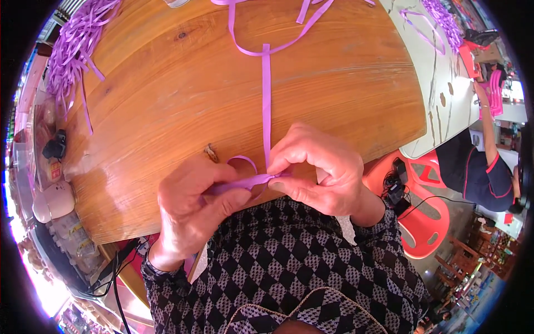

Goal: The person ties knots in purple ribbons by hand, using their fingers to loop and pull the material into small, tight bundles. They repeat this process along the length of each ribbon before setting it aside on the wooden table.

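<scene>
Pinching purple ribbon (253, 182) in both hands, abv near edge of worktop (167, 111), approx mid-edge. W/ R hand (325, 167), gripping btwn thumb + index, tips almost together at a gathered spot where ribbon pieces meet; can't tell if knotted or just crossed. W/ L hand (197, 200), holding same ribbon btwn thumb and bent fingers, just L of R fingertips; can't see L fingertips fully. Nr L hand, on far side, can see a small ribbon curl (242, 160) plus a small brown mark or bit (211, 152) on the wood, can't tell which. Running from grip twd far edge: straight ribbon strip (266, 106), overlapping at its far end w/ a curved ribbon loop (247, 51) nr middle of far edge. At far L corner, hanging partly over L edge: bundle of purple ribbons (83, 47). Off L edge, twd near L corner: white rounded item (54, 201), w/ black item (54, 146) farther up. Along R edge: white marble-look table (445, 106), w/ another ribbon bunch (442, 22) at its far end. Below near R corner: red chair (425, 222) w/ black cables (395, 186) on it. Farther R: another person in dark clothes (484, 172).
</scene>
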Motion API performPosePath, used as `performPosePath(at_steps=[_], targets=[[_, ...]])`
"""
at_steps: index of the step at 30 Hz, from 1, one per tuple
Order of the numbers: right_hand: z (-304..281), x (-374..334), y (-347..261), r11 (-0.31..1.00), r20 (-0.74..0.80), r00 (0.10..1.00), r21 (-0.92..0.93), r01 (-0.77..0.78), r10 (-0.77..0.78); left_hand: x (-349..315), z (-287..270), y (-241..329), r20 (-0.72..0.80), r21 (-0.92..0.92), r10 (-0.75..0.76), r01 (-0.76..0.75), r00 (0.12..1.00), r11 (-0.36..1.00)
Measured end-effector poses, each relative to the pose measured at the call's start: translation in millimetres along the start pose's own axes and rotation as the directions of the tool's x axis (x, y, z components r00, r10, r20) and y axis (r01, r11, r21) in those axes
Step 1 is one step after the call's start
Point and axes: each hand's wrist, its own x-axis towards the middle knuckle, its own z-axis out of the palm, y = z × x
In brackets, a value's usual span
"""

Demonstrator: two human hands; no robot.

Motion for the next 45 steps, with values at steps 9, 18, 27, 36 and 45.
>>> performPosePath(at_steps=[9,18,27,36,45], targets=[[8.0,6.1,-7.9,0.957,-0.015,0.979,-0.215,0.195,-0.203,6.8,22.5,12.8,0.089,-0.531,-0.096,0.129,0.991,0.838],[7.9,4.0,-2.0,0.949,-0.055,0.978,-0.258,0.181,-0.201,8.8,16.7,5.0,0.166,-0.483,-0.319,0.359,0.933,0.798],[7.8,3.9,2.7,0.957,-0.028,0.981,-0.229,0.179,-0.19,11.0,24.0,-6.0,0.135,-0.65,-0.386,0.376,0.912,0.66],[12.2,3.9,1.7,0.92,-0.044,0.971,-0.331,0.21,-0.237,11.3,23.9,-10.7,0.198,-0.68,-0.395,0.416,0.897,0.603],[13.5,-1.6,9.7,0.907,-0.061,0.946,-0.311,0.285,-0.318,7.3,22.4,-6.1,0.229,-0.71,-0.358,0.407,0.905,0.574]])
